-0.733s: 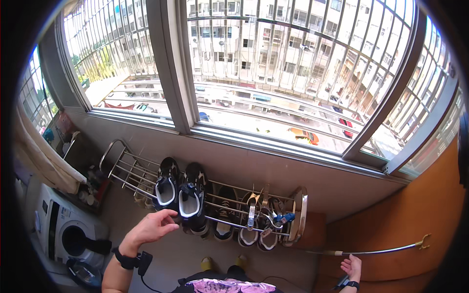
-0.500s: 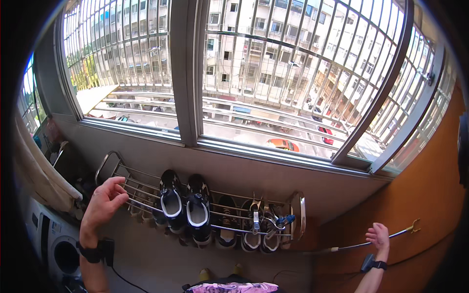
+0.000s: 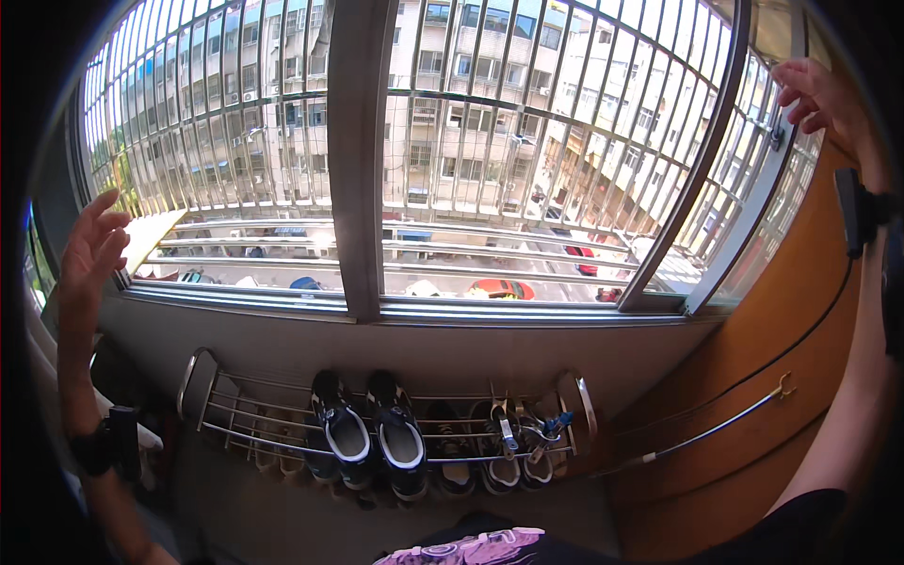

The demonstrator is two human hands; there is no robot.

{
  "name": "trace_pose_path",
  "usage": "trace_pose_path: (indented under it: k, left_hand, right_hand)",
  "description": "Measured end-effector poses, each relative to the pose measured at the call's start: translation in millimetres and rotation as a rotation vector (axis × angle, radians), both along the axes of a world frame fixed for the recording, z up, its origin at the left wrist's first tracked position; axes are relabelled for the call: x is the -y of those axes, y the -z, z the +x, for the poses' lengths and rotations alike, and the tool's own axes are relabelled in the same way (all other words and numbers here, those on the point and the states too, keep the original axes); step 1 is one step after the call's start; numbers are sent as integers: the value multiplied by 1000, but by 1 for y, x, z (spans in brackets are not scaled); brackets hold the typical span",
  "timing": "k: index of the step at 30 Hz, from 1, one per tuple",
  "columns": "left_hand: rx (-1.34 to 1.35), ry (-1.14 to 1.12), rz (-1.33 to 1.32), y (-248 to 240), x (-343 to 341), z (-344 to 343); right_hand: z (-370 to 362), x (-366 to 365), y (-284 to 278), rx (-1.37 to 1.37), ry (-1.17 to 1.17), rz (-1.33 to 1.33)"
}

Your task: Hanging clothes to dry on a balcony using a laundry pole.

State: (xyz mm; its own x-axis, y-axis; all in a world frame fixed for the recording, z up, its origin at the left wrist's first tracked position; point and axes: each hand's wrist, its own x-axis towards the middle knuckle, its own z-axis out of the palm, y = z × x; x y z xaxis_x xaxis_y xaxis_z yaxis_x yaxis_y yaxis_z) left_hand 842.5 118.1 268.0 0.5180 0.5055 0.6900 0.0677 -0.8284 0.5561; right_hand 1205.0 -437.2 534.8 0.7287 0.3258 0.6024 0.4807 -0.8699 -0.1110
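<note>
My left hand is raised at the left edge, in front of the left window pane, with its fingers loosely apart and nothing in them. High on the right, my right hand is lifted beside the window's right frame, close to a small latch. Its fingers are slightly bent and apart, and it holds nothing; whether it touches the frame cannot be made out. Below the sill stands a metal shoe rack. On it sit a dark left sneaker and a dark right sneaker with white linings.
Metal clips with blue parts hang at the rack's right end. A long pole with a forked tip leans along the orange-brown wooden panel. Barred windows span the wall above a sill. A cable runs from my right wrist.
Both hands have risen: the left from above the rack's left end to the window's left side, the right from near the pole up to the right window frame. The view has tilted upward.
</note>
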Motion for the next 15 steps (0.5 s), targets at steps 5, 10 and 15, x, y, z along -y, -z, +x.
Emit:
trace_pose_path:
  k: [5, 10, 15]
  left_hand:
    - [-30, 89, -7, 1, 48, 102]
    - [88, 56, 72, 3, 69, 213]
    - [286, -76, 376, 19, 58, 301]
  right_hand:
    - [11, -115, -4, -88, 8, -26]
    - [158, -163, -15, -68, -90, -97]
    - [296, -241, 57, -107, -42, -45]
